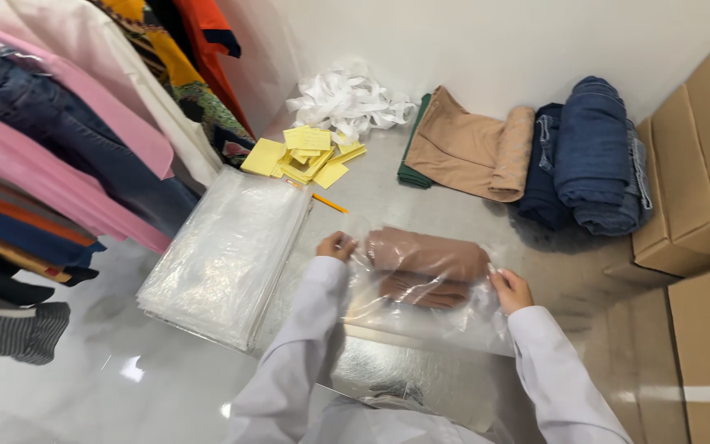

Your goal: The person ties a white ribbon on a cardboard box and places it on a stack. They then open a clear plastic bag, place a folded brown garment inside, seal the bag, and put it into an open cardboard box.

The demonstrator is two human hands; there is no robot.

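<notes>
Head view: both hands grip a clear plastic bag [421, 312] with a folded brown garment [425, 265] inside, lower centre of frame on the worktop [371, 193].
Left hand [336, 245] pinches the bag's left edge; right hand [511, 289] pinches its right edge, fingers closed on the film. Stack of clear bags [228, 255] left of centre. Yellow paper slips [306, 154] and white ribbon pile [348, 103] upper centre. Tan folded cloth [470, 148], rolled jeans [597, 156], cardboard boxes [700, 164] upper right. Hanging clothes [67, 131] upper left.
</notes>
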